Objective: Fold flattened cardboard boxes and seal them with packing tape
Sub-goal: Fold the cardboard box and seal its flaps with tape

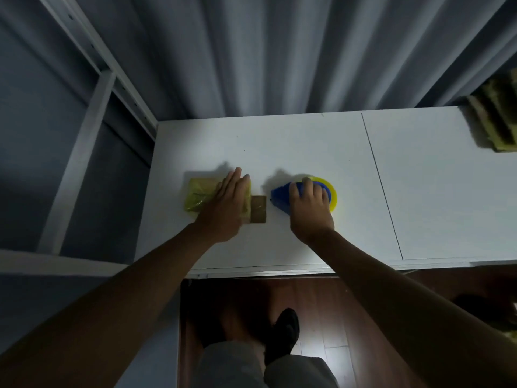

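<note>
- Small cardboard box (pixel 200 197), wrapped in yellowish tape, lies on white bench (pixel 307 147), left of centre; a brown flap sticks out on its right.
- Left hand (pixel 226 203) lies flat on box top, fingers straight & together, pressing down.
- Right hand (pixel 309 204) has fingers curled over blue tape dispenser (pixel 282 197) w/ yellow roll, just right of box, resting on bench.
- Stack of flat cardboard (pixel 495 119) at bench's far right corner, well apart.
</note>
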